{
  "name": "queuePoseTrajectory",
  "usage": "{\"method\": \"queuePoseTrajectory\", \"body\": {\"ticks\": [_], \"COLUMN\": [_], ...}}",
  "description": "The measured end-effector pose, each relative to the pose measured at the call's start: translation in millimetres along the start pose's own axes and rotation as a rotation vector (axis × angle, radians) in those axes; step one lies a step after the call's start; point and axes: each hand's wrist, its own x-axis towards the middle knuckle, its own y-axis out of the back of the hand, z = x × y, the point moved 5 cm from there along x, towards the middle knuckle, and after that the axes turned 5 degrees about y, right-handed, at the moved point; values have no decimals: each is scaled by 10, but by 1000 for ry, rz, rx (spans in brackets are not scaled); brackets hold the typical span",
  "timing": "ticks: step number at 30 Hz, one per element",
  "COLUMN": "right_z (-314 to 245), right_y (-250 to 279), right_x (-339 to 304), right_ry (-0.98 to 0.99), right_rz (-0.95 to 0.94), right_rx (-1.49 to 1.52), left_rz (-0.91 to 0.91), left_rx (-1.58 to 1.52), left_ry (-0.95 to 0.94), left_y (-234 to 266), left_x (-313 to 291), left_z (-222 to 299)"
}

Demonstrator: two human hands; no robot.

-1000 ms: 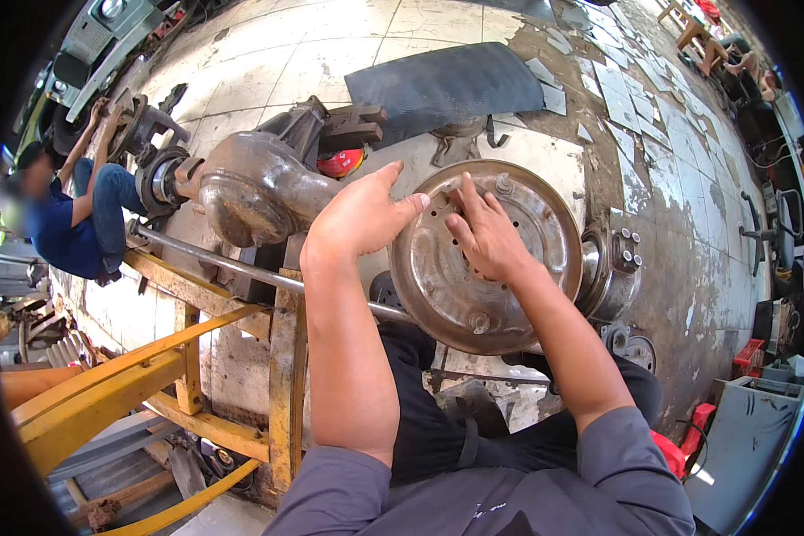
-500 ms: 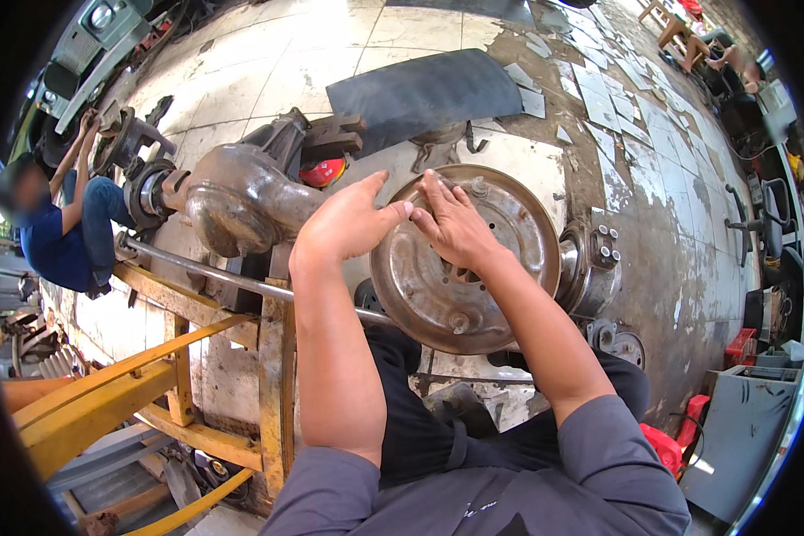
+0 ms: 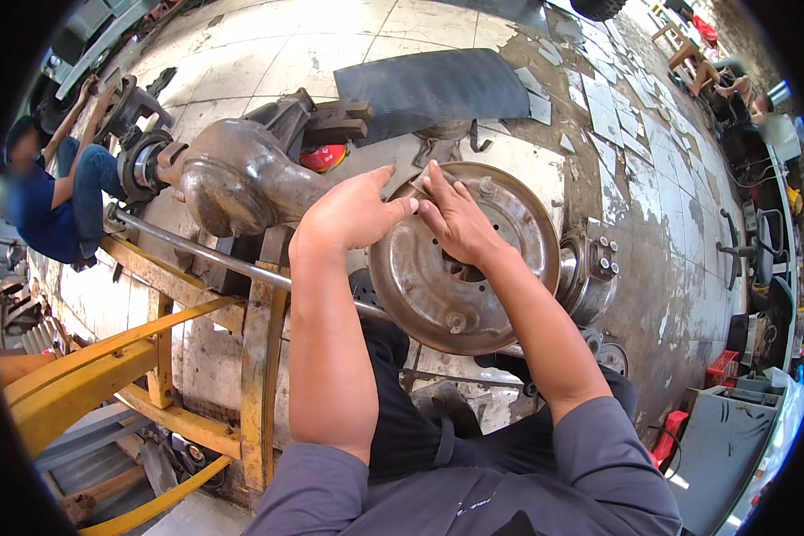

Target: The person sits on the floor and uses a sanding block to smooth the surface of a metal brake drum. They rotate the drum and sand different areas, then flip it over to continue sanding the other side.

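A round brown metal brake backing plate (image 3: 509, 295) stands in front of me, tilted, with bolts and a central opening on its face. My left hand (image 3: 353, 210) is at its upper left rim, thumb reaching over the face and some fingers hidden; it appears to grip the edge. My right hand (image 3: 456, 219) lies against the upper part of the plate, fingers close together. A small flat brownish piece (image 3: 422, 184) shows beside its fingertips, too little of it to name. The thumbs of both hands nearly meet.
A rusty axle housing (image 3: 228, 174) lies to the left, with a long metal rod (image 3: 205, 250) and a yellow frame (image 3: 89, 389) nearer me. A dark curved sheet (image 3: 438, 85) lies beyond. Another person (image 3: 54, 196) crouches at far left. A grey cabinet (image 3: 724, 447) stands at right.
The view has shifted slightly. My right hand's fingers have moved a little on the plate, and the small brownish piece shows more clearly. My left hand stays at the rim.
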Motion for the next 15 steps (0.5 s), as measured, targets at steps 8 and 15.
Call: {"method": "queuePoseTrajectory", "body": {"ticks": [8,15], "right_z": [-43,-84], "right_y": [40,4], "right_x": [-270,-374], "right_ry": [-28,-59], "right_rz": [12,22], "right_rx": [-75,-89], "left_rz": [95,25], "left_rx": [15,27], "left_ry": [-15,35], "left_y": [93,56], "left_x": [-6,-7], "left_z": [-86,-28]}}
